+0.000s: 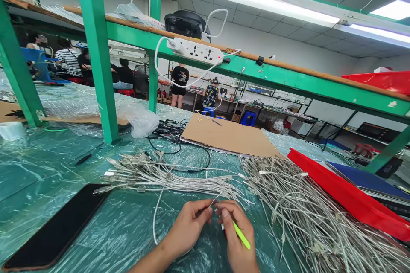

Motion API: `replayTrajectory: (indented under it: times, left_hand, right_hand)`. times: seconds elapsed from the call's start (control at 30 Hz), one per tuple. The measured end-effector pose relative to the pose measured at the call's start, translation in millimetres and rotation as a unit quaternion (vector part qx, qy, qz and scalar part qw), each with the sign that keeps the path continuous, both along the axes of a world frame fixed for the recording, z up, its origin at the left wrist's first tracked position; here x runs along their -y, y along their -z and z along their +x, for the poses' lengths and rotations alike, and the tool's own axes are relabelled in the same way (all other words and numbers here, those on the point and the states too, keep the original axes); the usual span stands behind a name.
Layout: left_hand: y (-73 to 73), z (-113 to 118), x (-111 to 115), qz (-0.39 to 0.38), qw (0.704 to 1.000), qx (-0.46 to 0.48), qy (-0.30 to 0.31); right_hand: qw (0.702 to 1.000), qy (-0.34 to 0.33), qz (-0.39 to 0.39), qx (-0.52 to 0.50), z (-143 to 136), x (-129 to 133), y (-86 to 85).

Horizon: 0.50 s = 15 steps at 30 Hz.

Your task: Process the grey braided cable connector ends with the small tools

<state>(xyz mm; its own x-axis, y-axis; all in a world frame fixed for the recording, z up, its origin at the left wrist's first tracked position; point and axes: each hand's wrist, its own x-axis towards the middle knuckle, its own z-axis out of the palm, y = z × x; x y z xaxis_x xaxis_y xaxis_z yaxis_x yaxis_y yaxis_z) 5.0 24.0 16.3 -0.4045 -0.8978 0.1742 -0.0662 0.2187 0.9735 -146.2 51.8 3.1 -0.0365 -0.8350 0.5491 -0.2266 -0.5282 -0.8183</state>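
Observation:
My left hand (190, 224) is closed in a pinch on a thin cable end (211, 203) in front of me. My right hand (238, 230) meets it there, its fingers wrapped round a slim tool with a bright yellow-green handle (241, 235). The tool's working tip is hidden by the fingers. A white cable (155, 217) curves down and passes behind my left forearm; whether it is the pinched one cannot be told. Just beyond my hands lies a bundle of white cables (188, 182) with connectors at its left. A larger pile of cables (307, 209) spreads at the right.
A black phone (54, 230) lies at the left on the film-covered green table. Behind are cardboard (230, 134), black cables (169, 130) and a plastic bag (141, 121). A red tray (346, 194) borders the right. A power strip (197, 51) hangs on the green shelf frame.

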Motion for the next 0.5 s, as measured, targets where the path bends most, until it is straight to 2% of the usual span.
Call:
replayTrajectory:
  times: [0.3, 0.5]
  left_hand:
    - [-5.9, -1.0, -1.6, -0.001, 1.0, -0.011, -0.005]
    - [-4.4, -3.4, -3.4, -0.015, 0.999, 0.011, -0.04]
  right_hand:
    - [1.0, -0.002, -0.008, -0.014, 1.0, -2.9, -4.8]
    - [1.0, -0.023, -0.009, -0.007, 2.0, -5.3, -8.1]
